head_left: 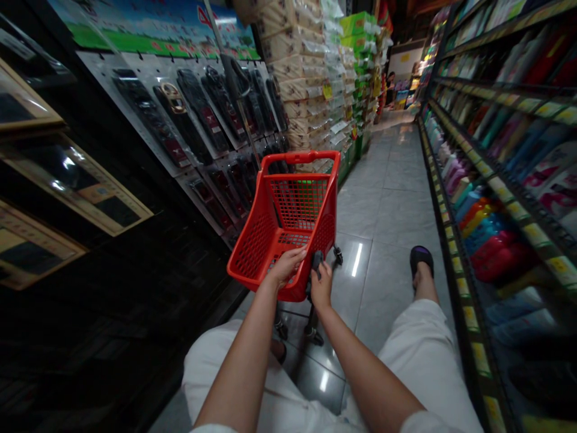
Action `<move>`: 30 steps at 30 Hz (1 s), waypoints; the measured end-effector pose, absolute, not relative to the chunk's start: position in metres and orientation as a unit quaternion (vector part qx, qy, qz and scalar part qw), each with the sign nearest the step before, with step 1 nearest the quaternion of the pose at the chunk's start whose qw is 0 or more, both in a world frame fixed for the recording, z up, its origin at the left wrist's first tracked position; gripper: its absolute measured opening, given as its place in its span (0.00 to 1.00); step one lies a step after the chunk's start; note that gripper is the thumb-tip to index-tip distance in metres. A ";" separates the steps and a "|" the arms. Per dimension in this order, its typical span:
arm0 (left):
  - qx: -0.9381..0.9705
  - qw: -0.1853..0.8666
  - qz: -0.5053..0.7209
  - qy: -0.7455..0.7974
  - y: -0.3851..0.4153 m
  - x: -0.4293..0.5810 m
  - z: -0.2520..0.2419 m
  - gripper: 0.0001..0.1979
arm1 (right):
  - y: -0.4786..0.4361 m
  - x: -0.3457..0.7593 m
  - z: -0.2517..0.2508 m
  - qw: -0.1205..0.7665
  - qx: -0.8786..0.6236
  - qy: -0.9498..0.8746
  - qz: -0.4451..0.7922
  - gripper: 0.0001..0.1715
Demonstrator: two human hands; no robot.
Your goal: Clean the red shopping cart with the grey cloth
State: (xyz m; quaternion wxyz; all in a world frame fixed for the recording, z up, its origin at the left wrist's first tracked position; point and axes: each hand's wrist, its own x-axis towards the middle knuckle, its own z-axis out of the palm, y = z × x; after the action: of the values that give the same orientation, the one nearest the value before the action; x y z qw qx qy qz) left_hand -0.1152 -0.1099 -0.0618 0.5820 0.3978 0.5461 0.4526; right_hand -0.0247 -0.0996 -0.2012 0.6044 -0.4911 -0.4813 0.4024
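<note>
A red plastic shopping cart [288,228] on small wheels stands in the aisle right in front of me, its basket holding nothing I can see. My left hand [285,266] rests on the near rim of the basket with its fingers curled over the edge. My right hand [321,284] is wrapped round the dark handle [317,261] at the cart's near right corner. Below both arms I see my white trousers, and my right foot in a dark sandal [421,257] is stepped forward on the tiles.
Hanging packs of dark belts [189,120] and framed items [76,180] line the left wall. Stacked boxes and bags [311,78] rise beyond the cart. Shelves of colourful bottles [491,198] run along the right. Grey floor tiles [387,198] stretch ahead; a person stands far off.
</note>
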 end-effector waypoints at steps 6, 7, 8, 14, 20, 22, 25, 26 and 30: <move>0.398 0.588 0.448 0.544 -0.107 -0.115 -0.065 0.33 | -0.108 -0.023 -0.213 0.555 -0.498 -0.502 0.438 0.21; 0.400 0.589 0.447 0.542 -0.107 -0.115 -0.065 0.33 | -0.103 -0.021 -0.202 0.574 -0.480 -0.509 0.426 0.22; 0.402 0.590 0.446 0.539 -0.108 -0.114 -0.065 0.32 | -0.096 -0.020 -0.191 0.592 -0.461 -0.515 0.414 0.24; 0.391 0.592 0.456 0.538 -0.108 -0.112 -0.065 0.31 | -0.091 -0.017 -0.195 0.599 -0.485 -0.477 0.422 0.20; 0.371 0.615 0.462 0.520 -0.105 -0.112 -0.066 0.30 | -0.125 -0.019 -0.223 0.544 -0.506 -0.494 0.451 0.12; 0.366 0.611 0.464 0.527 -0.104 -0.114 -0.067 0.28 | -0.127 -0.022 -0.203 0.564 -0.504 -0.493 0.429 0.14; 0.357 0.604 0.473 0.533 -0.102 -0.115 -0.069 0.25 | -0.125 -0.025 -0.174 0.601 -0.472 -0.503 0.404 0.20; 0.355 0.602 0.476 0.533 -0.101 -0.114 -0.070 0.23 | -0.125 -0.025 -0.171 0.607 -0.460 -0.507 0.402 0.21; 0.355 0.605 0.489 0.519 -0.098 -0.112 -0.071 0.23 | -0.131 -0.025 -0.194 0.592 -0.486 -0.489 0.418 0.21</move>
State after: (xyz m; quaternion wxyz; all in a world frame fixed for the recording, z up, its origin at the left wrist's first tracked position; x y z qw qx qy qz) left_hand -0.1122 -0.0979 -0.0710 0.6047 0.3547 0.5190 0.4891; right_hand -0.0247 -0.1310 -0.1937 0.5916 -0.4863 -0.4889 0.4177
